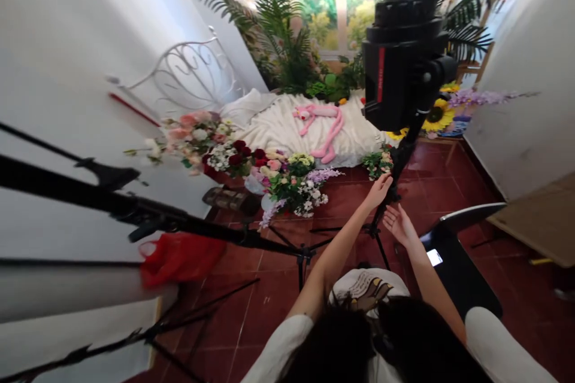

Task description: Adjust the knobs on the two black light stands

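The largest item, a bed covered in cream draped fabric (278,122), lies beyond the landmark: a black tubular light stand (404,158), upright on the dark red tiled floor (247,317), legs spread. A chair with a black seat (469,281) is to the right of the stand. A black box-shaped lamp head with a round front section (399,69) is carried at the stand's upper end; mounting and erection therefore appear complete. A mixed bouquet of artificial-looking flowers (290,188) is arranged to the left of the stand, and a long-limbed pink plush figure (324,110) lies on the bed, beyond and left of it. The left hand (378,190) is at the stand's column; whether its fingers close around the tube cannot be told. The right hand (399,224), beside the same column, is loosely open and holds nothing visible. Clamp tightness cannot be verified, so any remaining adjustment is undetermined.
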A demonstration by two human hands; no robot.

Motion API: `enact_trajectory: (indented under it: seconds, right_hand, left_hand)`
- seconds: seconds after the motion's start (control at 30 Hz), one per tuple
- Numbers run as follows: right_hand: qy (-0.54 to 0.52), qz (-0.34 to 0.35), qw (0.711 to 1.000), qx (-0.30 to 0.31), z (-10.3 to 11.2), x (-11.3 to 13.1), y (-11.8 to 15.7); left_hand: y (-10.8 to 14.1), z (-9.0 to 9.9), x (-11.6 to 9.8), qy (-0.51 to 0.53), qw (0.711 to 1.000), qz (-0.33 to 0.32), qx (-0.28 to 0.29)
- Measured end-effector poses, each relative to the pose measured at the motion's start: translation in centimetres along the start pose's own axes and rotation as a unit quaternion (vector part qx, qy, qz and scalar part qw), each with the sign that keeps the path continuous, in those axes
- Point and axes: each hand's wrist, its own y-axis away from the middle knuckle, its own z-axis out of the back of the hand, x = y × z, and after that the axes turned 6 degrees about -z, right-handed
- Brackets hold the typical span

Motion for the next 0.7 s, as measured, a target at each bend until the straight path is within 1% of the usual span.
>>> enact_trajectory:
  seconds: [0.03,0.1,0.2,0.33,0.4,0.5,0.57,0.6,0.63,0.67,0.7]
  right_hand:
    - [-0.019,-0.006,1.0,0.009,-0.1,0.5,0.4]
    - [-0.063,-0.012,0.997,0.035,-0.5,1.2,0.9]
    - [-0.135,-0.022,0.988,0.074,-1.5,1.9,1.2]
    - [-0.236,-0.033,0.964,0.12,-2.6,2.1,0.9]
    - [-0.26,-0.024,0.955,0.14,-2.9,2.1,0.7]
    - [-0.258,0.001,0.954,0.152,-3.0,2.1,0.3]
    - [-0.226,0.031,0.964,0.139,-3.0,2.2,0.0]
    - [-0.193,0.053,0.972,0.119,-3.0,2.3,-0.1]
    - [-0.146,0.084,0.982,0.086,-2.9,2.5,-0.1]
    - [-0.084,0.124,0.988,0.04,-2.8,2.8,0.0]
    - [-0.007,0.172,0.985,-0.013,-2.6,3.1,0.3]
  left_hand:
    - [-0.2,-0.7,0.0,-0.002,1.0,0.008,0.002]
    - [-0.4,-1.3,0.2,-0.003,1.0,0.017,0.007]
    - [-0.4,-1.2,0.4,-0.001,1.0,0.014,0.012]
    - [-0.3,-0.9,0.2,-0.006,1.0,0.009,0.014]
    - [-0.2,-0.9,0.0,-0.013,1.0,0.01,0.014]
    - [-0.1,-1.2,0.0,-0.023,1.0,0.01,0.005]
    - [0.0,-1.4,0.1,-0.032,0.999,0.006,-0.005]
    - [0.0,-1.5,0.2,-0.035,0.999,0.004,-0.011]
    - [0.0,-1.5,0.2,-0.038,0.999,0.001,-0.015]
    - [0.0,-1.6,0.3,-0.04,0.999,-0.001,-0.018]
    - [0.0,-1.6,0.3,-0.041,0.999,-0.001,-0.02]
